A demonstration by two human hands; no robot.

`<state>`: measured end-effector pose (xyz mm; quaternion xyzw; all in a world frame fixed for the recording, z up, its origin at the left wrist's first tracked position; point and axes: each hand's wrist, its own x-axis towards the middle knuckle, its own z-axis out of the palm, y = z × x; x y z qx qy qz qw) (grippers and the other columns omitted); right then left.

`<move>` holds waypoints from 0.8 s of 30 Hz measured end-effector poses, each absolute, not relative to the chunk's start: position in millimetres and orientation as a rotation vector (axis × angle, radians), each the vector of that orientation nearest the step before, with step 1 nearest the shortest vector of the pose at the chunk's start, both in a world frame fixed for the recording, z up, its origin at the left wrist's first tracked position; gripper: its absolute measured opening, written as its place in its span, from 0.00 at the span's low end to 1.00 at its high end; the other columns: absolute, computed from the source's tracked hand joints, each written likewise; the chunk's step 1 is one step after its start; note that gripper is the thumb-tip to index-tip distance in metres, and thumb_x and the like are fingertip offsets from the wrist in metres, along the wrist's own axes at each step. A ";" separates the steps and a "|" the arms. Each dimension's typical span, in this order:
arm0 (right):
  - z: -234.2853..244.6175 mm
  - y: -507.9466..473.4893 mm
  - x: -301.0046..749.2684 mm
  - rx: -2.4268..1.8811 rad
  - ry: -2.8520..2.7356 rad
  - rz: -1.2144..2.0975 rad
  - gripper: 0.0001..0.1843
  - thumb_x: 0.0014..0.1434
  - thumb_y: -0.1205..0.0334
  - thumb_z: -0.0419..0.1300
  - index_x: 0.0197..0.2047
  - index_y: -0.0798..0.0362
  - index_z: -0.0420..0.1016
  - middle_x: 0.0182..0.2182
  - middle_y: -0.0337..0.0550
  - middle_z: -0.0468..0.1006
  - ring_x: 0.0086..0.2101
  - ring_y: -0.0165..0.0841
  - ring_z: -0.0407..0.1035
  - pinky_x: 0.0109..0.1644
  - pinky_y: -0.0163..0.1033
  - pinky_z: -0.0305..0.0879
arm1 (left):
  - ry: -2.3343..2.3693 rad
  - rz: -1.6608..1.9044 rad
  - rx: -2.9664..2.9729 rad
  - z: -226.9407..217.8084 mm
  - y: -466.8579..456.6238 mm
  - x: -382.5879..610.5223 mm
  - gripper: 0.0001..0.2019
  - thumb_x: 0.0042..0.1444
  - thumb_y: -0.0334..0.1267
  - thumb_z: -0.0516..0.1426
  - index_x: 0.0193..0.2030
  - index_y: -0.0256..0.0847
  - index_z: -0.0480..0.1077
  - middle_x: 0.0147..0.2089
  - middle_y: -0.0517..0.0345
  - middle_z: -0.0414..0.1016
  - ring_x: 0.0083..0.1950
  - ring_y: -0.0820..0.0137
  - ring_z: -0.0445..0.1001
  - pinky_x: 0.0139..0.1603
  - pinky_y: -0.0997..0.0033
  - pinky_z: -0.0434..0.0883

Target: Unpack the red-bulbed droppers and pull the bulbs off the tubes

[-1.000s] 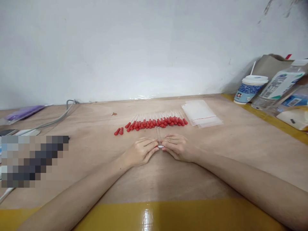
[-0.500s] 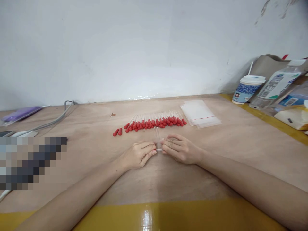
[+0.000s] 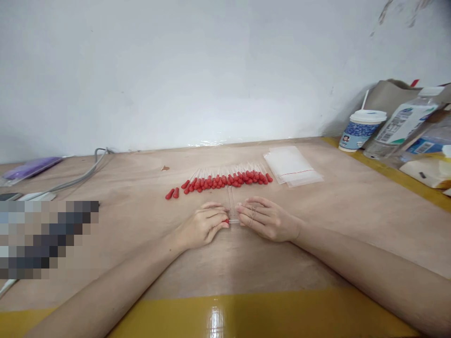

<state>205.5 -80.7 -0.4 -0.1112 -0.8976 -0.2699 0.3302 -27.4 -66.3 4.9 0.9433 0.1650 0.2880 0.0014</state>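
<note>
Ctr of frame: L hand point(image 3: 204, 226) pinches a small red rubbery bulb point(image 3: 226, 220); R hand point(image 3: 267, 218) grasps a slim, clear, rigid-looking tube point(image 3: 234, 222), its near end at the bulb, seating unclear. Risk: off-axis push, e.g. w/ tilted tube, may cause slip or crack.

Two hands were counted, one left hand point(image 3: 204, 227) and one right hand point(image 3: 265, 219). One clear tube point(image 3: 234, 221) spanned them, with one red bulb point(image 3: 226, 220) showing at the left. Two loose bulbs point(image 3: 176, 193) were recorded apart from the row. The row of droppers point(image 3: 224, 180) exceeded twenty; overlap prevented an exact figure. Bare tubes point(image 3: 229, 199) below the row numbered at least two, as did the overlapping plastic bags point(image 3: 291, 164). Also tallied: one paper cup point(image 3: 360, 129), one straw point(image 3: 365, 99), one white-capped bottle point(image 3: 398, 123), one purple packet point(image 3: 33, 169) and two strips of yellow tape point(image 3: 169, 319).
</note>
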 end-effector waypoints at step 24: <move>-0.2 -55.7 200.9 -1.110 -2.158 -0.220 0.07 0.55 0.70 0.51 0.35 0.55 0.68 0.30 0.42 0.71 0.31 0.31 0.65 0.35 0.36 0.62 | 2.054 0.928 2.035 20.5 7.3 -153.5 0.18 0.50 0.44 0.52 0.45 0.38 0.70 0.30 0.56 0.71 0.30 0.68 0.71 0.30 0.71 0.67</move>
